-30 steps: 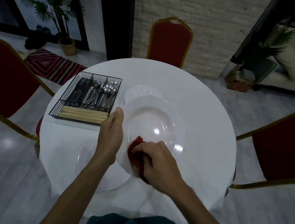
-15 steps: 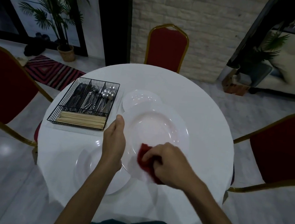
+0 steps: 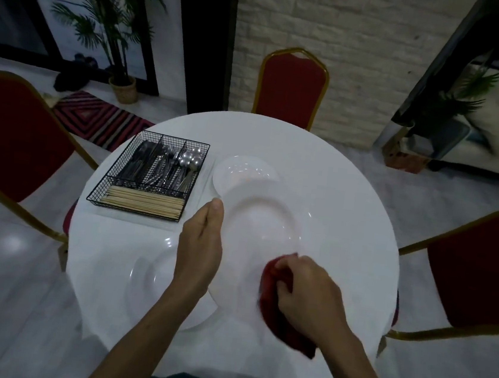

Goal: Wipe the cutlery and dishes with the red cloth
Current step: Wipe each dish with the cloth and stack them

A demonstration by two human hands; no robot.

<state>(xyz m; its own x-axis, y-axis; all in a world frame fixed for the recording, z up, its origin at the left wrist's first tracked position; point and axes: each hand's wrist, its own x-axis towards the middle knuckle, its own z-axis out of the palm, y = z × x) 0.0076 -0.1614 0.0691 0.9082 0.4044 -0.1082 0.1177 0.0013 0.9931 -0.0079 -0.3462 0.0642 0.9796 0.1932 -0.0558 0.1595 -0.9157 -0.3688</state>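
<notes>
My right hand (image 3: 308, 292) is closed around the red cloth (image 3: 274, 313). In the last second it slid the cloth from the near-left part of the big plate (image 3: 263, 221) to its near-right edge. My left hand (image 3: 200, 251) still grips the left rim. I judge this plate almost wiped. Farther away, the small plate (image 3: 240, 172) and the cutlery (image 3: 164, 163) in the basket (image 3: 98, 195) still wait.

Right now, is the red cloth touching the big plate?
Touching. Head view shows the right hand gripping the red cloth against the near rim of the big plate.
</notes>
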